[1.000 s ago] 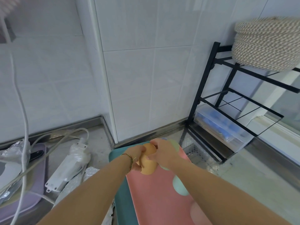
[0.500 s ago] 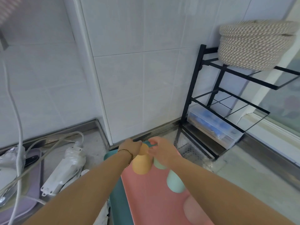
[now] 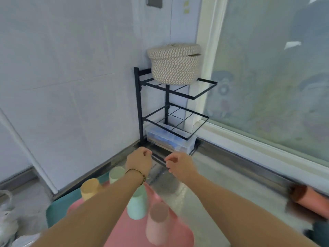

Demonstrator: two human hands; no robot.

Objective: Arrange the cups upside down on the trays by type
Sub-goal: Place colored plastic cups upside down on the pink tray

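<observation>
- A frosted window with faint printed figures [image 3: 267, 86] is seen on the right, and a white tiled wall [image 3: 71, 68] on the left.
- A black wire rack with two shelves [image 3: 170, 111] is set in the corner between them. A woven rope basket [image 3: 174, 63] is carried on its top shelf.
- A pink rectangular tray [image 3: 128, 232] is laid over a teal tray [image 3: 53, 214] at the lower left.
- The left hand [image 3: 139, 162] and right hand [image 3: 179, 165] are held in the air before the rack, near each other but apart. The fingers of both are loosely curled and nothing is grasped.
- A mint plastic cup [image 3: 137, 205] and a pale pink cup [image 3: 157, 223] are stood on the pink tray.
- An orange cup [image 3: 89, 189] and a pale green cup [image 3: 116, 174] are stood at the trays' far end; which tray bears them cannot be told.
- A terracotta cup [image 3: 308, 198] is laid on its side below the window, blurred.
- A thin bracelet [image 3: 136, 173] is worn on the left wrist.
</observation>
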